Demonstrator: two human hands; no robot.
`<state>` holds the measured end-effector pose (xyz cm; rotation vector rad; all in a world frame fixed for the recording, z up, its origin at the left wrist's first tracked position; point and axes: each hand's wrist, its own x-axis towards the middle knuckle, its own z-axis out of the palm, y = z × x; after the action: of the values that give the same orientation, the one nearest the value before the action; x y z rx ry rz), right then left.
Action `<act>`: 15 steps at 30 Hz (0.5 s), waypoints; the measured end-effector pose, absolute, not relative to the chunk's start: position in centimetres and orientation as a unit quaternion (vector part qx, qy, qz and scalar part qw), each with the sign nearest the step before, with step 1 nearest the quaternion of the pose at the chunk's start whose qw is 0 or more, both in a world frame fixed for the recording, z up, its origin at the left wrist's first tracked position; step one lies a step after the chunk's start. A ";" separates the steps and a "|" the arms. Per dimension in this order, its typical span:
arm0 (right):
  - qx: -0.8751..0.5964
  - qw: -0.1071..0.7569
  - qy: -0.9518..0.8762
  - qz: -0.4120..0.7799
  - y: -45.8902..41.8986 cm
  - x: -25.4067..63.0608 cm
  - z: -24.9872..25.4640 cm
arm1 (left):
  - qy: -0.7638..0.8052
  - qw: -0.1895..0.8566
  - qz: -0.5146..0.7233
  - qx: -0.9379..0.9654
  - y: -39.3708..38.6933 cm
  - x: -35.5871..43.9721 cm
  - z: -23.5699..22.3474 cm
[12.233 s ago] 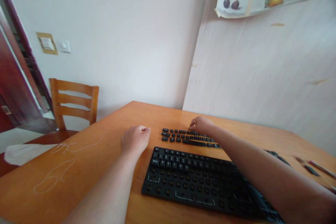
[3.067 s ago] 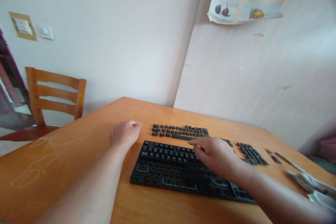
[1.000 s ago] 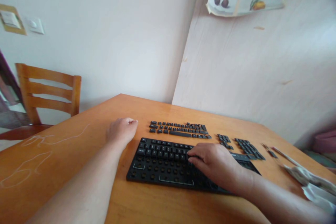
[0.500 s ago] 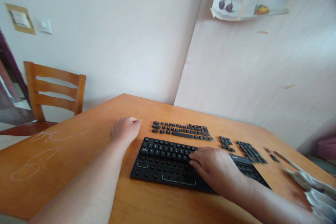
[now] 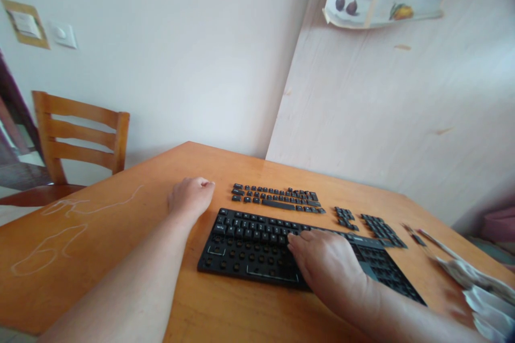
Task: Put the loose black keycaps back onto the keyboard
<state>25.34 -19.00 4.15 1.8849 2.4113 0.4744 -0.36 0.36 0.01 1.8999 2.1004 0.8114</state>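
Observation:
A black keyboard (image 5: 257, 274) lies on the wooden table, its upper rows capped and its lower left part bare of keycaps. My right hand (image 5: 322, 254) rests on the middle of it, fingers drawn together with the tips at the end of a capped row. What those fingertips press or pinch is hidden. To the left of the keyboard, my left hand (image 5: 192, 195) is curled into a fist on the table; its inside is out of sight. Loose keycaps (image 5: 277, 204) lie in rows behind the keyboard, a long space bar among them.
More keycaps stand in two groups, a small group (image 5: 345, 218) and a larger block (image 5: 382, 229), at the right. Brushes (image 5: 438, 245) and a crumpled cloth (image 5: 462, 272) lie by the right edge. A wooden chair (image 5: 82, 128) stands at the left. Walls rise behind the table (image 5: 153, 171).
My right hand has rolled over a little and its fingers have come closer together at the same spot on the keyboard. The left fist stays put. The view has shifted slightly.

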 end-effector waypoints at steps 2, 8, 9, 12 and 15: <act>0.605 0.025 0.780 0.155 -18.9 25.3 4.2 | 0.710 0.090 0.275 0.642 0.4 -0.4 -0.1; 0.585 0.061 0.789 0.180 -19.5 25.1 3.6 | 0.709 0.093 0.277 0.642 0.7 -0.5 -0.5; 0.579 0.074 0.790 0.190 -19.6 25.1 3.5 | 0.708 0.092 0.276 0.643 0.8 -0.5 -0.5; 0.564 0.109 0.791 0.211 -20.1 24.7 3.2 | 0.708 0.090 0.273 0.645 0.7 -0.5 -0.4; 0.567 0.113 0.793 0.193 -20.2 24.6 4.0 | 0.710 0.088 0.271 0.645 0.6 -0.5 -0.3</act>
<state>24.63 -20.22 4.00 1.6645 2.3260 0.5678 -0.47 0.61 -0.31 1.9191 2.1132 0.8055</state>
